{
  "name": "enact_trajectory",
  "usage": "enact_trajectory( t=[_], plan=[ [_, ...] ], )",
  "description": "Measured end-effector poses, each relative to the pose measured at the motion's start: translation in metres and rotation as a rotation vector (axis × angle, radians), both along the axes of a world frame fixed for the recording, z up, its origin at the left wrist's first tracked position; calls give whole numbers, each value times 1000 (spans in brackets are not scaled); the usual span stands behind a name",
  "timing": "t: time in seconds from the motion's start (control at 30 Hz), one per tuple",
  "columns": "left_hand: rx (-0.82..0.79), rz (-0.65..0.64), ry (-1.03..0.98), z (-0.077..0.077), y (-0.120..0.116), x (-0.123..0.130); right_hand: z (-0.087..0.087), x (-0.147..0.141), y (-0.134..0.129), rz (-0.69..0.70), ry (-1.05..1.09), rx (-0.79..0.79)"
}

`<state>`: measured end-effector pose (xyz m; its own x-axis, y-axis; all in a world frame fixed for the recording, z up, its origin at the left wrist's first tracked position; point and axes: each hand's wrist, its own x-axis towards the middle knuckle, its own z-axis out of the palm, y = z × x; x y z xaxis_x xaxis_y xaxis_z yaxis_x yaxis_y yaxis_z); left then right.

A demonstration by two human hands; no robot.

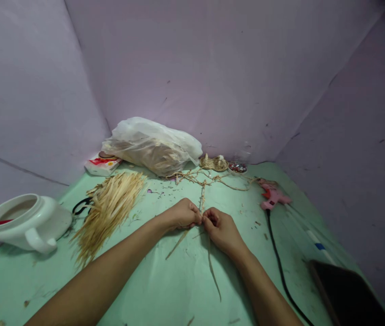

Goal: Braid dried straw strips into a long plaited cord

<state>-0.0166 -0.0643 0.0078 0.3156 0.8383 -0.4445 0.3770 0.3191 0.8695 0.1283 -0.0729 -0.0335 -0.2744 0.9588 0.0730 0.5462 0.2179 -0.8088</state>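
Note:
A knotted cord of dry fibre (202,194) runs down the middle of the green table to my hands. My left hand (185,214) is closed, pinching the cord's lower end from the left. Touching it at the fingertips, my right hand (220,226) pinches the same end from the right. Two loose strand ends hang out toward me, one (178,244) below my left hand and a longer one (214,271) below my right. Beyond the hands the cord joins a tangle of thin knotted strands (192,175).
A bundle of straw strips (111,208) lies left, over black scissors (82,206), beside a white ceramic pot (29,222). At the back are a filled plastic bag (155,145) and small woven pieces (214,162). A pink glue gun (274,197) and dark flat object (347,294) lie right.

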Motion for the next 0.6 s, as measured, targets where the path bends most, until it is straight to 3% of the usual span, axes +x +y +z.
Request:
enact_trajectory(
  t=[0.27, 0.6],
  plan=[
    [93, 138, 77, -7, -5, 9, -1, -3, -1, -17, -17, 27],
    [126, 150, 161, -21, -1, 11, 13, -1, -6, -103, -153, 9]
  ],
)
